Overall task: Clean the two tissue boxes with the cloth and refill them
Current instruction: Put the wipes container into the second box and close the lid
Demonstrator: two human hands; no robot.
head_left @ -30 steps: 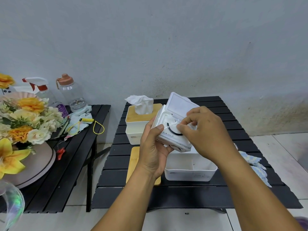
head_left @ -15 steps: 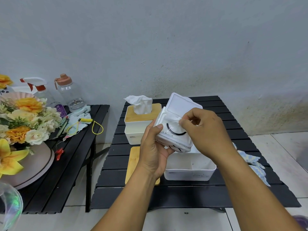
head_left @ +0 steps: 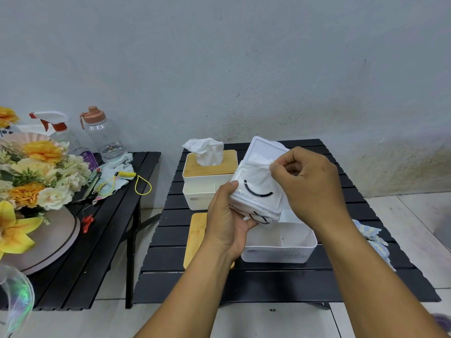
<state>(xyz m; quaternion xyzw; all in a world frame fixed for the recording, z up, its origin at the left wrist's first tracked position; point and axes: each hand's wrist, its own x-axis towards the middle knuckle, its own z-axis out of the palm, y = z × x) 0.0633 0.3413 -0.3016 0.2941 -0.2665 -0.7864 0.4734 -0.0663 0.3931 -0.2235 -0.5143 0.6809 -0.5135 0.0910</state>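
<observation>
Holding a tissue pack tilted in the left grip, fingers curled round its near end, just above the open white box on the table. Pinching a sheet at the pack's raised flap with the right grip. Flanked by a wooden lid to the left and the cloth at the table's right edge.

We record two tables side by side: the side table left, the main table right. On the main table, the lidded tissue box stands rear left. The open tissue box sits nearer, to its right, with the loose lid flat just left of it. The cloth lies at the right edge. The left hand grips the tissue pack above the open tissue box. The right hand pinches a tissue sheet at its top. On the side table, the spray bottle and water bottle stand behind the flowers.
</observation>
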